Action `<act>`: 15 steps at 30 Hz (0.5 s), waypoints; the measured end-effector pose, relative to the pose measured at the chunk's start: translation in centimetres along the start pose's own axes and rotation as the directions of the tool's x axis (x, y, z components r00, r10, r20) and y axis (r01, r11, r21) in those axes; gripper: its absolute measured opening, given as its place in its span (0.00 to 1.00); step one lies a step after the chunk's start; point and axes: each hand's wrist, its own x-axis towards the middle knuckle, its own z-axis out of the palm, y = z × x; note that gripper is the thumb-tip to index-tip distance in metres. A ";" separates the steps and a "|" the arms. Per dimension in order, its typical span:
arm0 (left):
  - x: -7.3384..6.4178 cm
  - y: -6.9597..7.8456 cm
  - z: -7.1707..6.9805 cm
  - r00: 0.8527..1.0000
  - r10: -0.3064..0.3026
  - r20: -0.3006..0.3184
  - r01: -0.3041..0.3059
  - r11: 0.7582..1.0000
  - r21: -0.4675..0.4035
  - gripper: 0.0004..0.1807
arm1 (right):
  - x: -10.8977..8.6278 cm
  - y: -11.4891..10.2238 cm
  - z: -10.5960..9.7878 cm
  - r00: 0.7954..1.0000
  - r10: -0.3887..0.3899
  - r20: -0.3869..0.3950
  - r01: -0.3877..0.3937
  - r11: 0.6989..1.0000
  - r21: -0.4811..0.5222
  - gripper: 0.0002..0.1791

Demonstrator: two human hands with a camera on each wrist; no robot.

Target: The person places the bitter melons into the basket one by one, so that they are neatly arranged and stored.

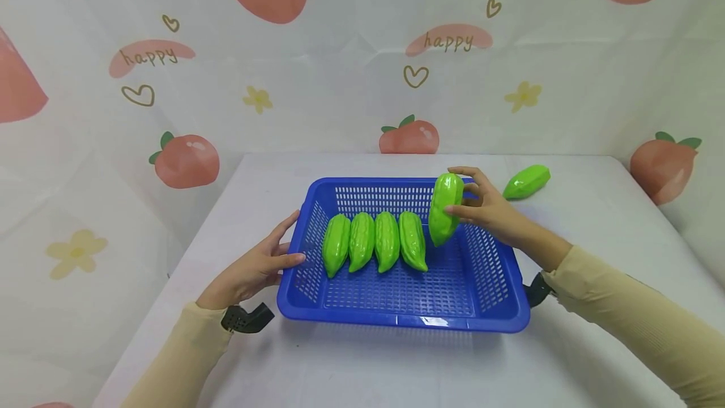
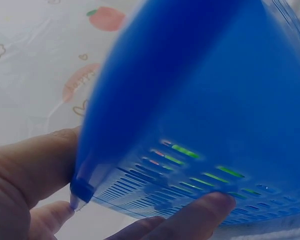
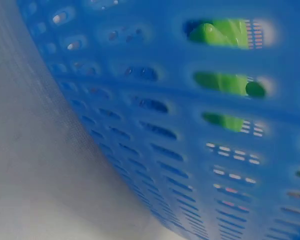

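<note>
My right hand (image 1: 488, 206) pinches a glossy green bitter melon (image 1: 445, 208) between thumb and fingers. The melon hangs upright above the back right part of the blue plastic basket (image 1: 362, 318). Inside the basket, several more bitter melons (image 1: 362, 241) lie side by side in a row towards the left, tips to the front. My left hand (image 1: 255, 269) holds the basket's left side, and in the left wrist view its fingers (image 2: 205, 215) press against the slotted outer wall. The basket wall (image 3: 155, 110) fills most of the right wrist view and hides my right hand there.
Another green bitter melon (image 1: 528, 182) lies on the white-covered table (image 1: 600, 219), behind and right of the basket. A white cloth backdrop (image 1: 340, 93) printed with peaches and flowers rises behind the table. Dark wrist cameras (image 1: 247, 318) sit at both cuffs.
</note>
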 end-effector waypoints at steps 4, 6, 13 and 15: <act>0.0 0.0 0.0 1.000 0.001 -0.002 -0.001 1.000 0.005 0.51 | 0.2 0.1 0.1 0.999 0.047 0.006 -0.047 0.998 -0.031 0.38; 0.0 0.0 0.0 1.000 0.002 -0.002 -0.002 1.000 0.009 0.51 | 0.4 0.0 0.1 0.997 0.075 0.010 -0.075 0.996 -0.057 0.39; 0.1 -0.1 0.0 1.000 0.006 -0.002 -0.006 1.000 0.018 0.51 | 0.5 -0.2 0.2 0.989 0.147 0.036 -0.140 0.980 -0.141 0.41; 0.1 -0.1 0.0 1.000 0.002 -0.002 -0.002 1.000 0.011 0.51 | 0.6 -0.1 0.3 0.986 0.160 0.047 -0.152 0.978 -0.142 0.41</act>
